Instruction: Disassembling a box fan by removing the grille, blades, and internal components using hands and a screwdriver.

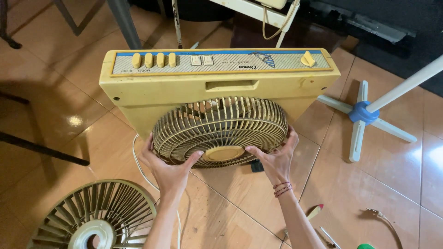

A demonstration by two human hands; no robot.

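Head view, near to far: loose round fan grille [94, 216] lies flat on the tiled floor [230, 212] at lower left, w/ a white power cord [138, 161] running past it; at lower right, small tools, incl. what looks like a screwdriver [315, 211] w/ red-yellow handle. Above that, both hands grip the round yellowed grille [220, 131] on the face of the box fan [221, 87]: left hand [168, 168] wraps its lower-left rim, thumb on the ribs; right hand [276, 157], beaded bracelet at the wrist, holds the lower-right rim, fingers curled behind the edge. Fan lies tipped on the floor, control panel w/ push buttons and a knob facing up. Step in hand, by my read: seating or freeing this grille on the housing. Next move prob. needs an even two-handed pull or twist, keeping the rim square so tabs don't bind. Beyond at right: white-and-blue cross-shaped stand base [362, 115] w/ its pole.
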